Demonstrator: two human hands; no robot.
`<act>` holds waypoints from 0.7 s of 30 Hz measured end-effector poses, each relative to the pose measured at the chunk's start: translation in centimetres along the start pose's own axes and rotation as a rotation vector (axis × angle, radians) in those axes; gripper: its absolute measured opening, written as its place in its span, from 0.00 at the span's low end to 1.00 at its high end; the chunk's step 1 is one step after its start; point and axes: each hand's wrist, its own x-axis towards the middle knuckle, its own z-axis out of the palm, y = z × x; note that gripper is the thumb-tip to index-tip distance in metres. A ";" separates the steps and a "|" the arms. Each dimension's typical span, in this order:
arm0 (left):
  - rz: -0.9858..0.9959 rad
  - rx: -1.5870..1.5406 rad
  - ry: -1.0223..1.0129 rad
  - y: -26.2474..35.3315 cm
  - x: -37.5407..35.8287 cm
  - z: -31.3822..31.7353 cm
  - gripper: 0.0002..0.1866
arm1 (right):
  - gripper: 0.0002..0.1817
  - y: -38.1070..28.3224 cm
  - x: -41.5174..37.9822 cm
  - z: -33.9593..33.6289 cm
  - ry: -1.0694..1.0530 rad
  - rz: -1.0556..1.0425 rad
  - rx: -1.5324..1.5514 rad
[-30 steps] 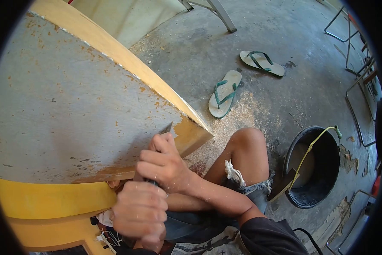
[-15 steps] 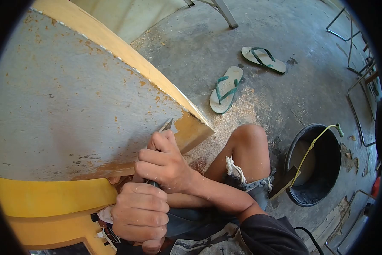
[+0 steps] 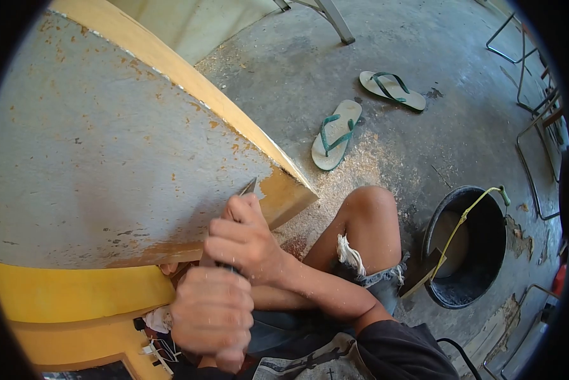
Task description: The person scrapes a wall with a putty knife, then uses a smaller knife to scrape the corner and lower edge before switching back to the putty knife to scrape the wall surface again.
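My right hand [image 3: 243,240] is closed round a chisel-like tool, whose pointed metal blade [image 3: 249,186] sticks out beyond the fingers. The tip meets a grey painted wooden panel [image 3: 107,139], close to its corner. A bit of the dark handle shows between my two hands. My left hand [image 3: 211,313], blurred by motion, is a fist at the rear end of that handle; its palm side is hidden. Near the blade, bare brown wood [image 3: 291,199] shows at the corner where the grey coat is gone, and chips mark the panel's edge.
Shavings [image 3: 367,164] litter the concrete floor beside my bent knee [image 3: 373,215]. Two flip-flops [image 3: 336,136] lie beyond it. A black tub [image 3: 468,253] with a yellow cord [image 3: 463,218] stands at the right, with metal-legged furniture [image 3: 535,158] behind. A yellow surface [image 3: 75,288] lies below the panel.
My left hand has shifted slightly and is now blurred. My right hand and the blade have barely moved. The panel and floor objects look the same.
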 end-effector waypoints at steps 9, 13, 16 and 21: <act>-0.155 0.081 0.116 0.5 -0.9 0.4 0.32 | 0.12 0.3 -0.4 0.3 0.002 0.057 -0.011; 0.010 -0.034 0.019 -0.1 -0.3 0.5 0.31 | 0.12 -0.1 -0.5 0.0 -0.014 0.056 -0.009; -0.200 0.034 0.143 -0.2 -1.1 0.3 0.30 | 0.11 0.6 -0.9 0.2 -0.033 0.020 -0.013; 0.016 -0.033 -0.001 0.0 -0.9 0.4 0.32 | 0.12 0.4 -0.9 0.1 -0.054 0.041 -0.003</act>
